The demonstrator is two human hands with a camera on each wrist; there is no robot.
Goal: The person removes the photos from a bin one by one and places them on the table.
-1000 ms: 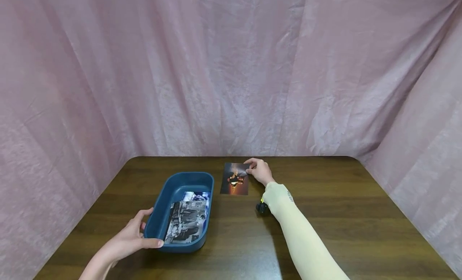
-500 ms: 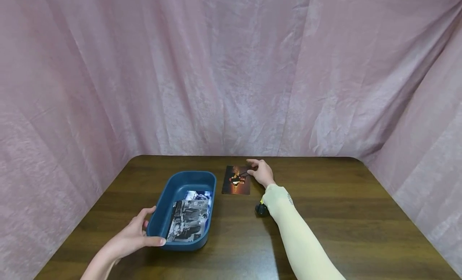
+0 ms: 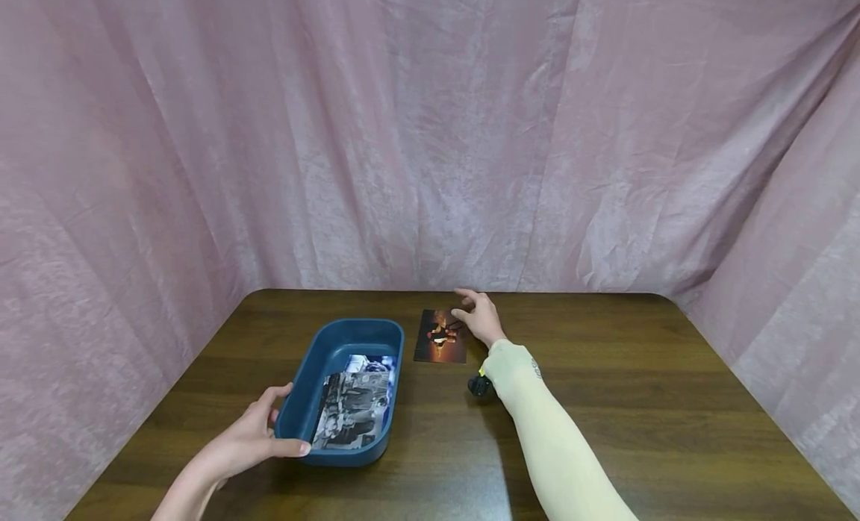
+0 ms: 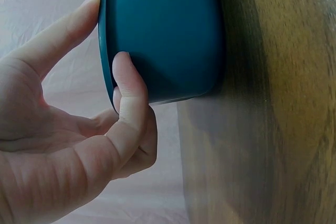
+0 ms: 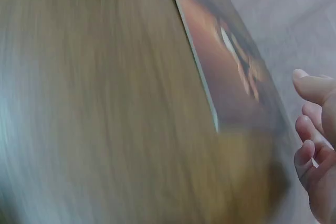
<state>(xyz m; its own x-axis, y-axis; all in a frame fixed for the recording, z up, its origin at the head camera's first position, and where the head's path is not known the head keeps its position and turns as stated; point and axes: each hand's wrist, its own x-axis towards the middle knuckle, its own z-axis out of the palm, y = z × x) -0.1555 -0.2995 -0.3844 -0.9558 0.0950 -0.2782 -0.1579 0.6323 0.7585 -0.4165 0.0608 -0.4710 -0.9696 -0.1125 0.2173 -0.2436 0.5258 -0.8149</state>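
Note:
My left hand [image 3: 243,440] grips the near left corner of a dark blue plastic bin [image 3: 354,457], thumb at the rim and fingers along the outer wall. In the left wrist view, the curled fingers [image 4: 131,93] lie against the side of the bin. Inside it, a black-and-white photo card [image 3: 352,413] overlaps a bluish one [image 3: 375,363]. To the right of the bin, a dark orange-toned photo card [image 3: 435,351] lies face up on the table. Over its far right corner hovers my right hand [image 3: 482,319], thumb and fingers spread apart, holding nothing.
A brown wooden table [image 3: 638,401] with rounded far corners bears everything. Pink velvety curtains [image 3: 470,133] hang behind it and at both sides. A small black device [image 3: 479,387] hangs at the right sleeve's cuff.
My right thumb and fingers have come off the orange-toned card and spread apart, with the hand lifting slightly. The left hand keeps its hold on the bin.

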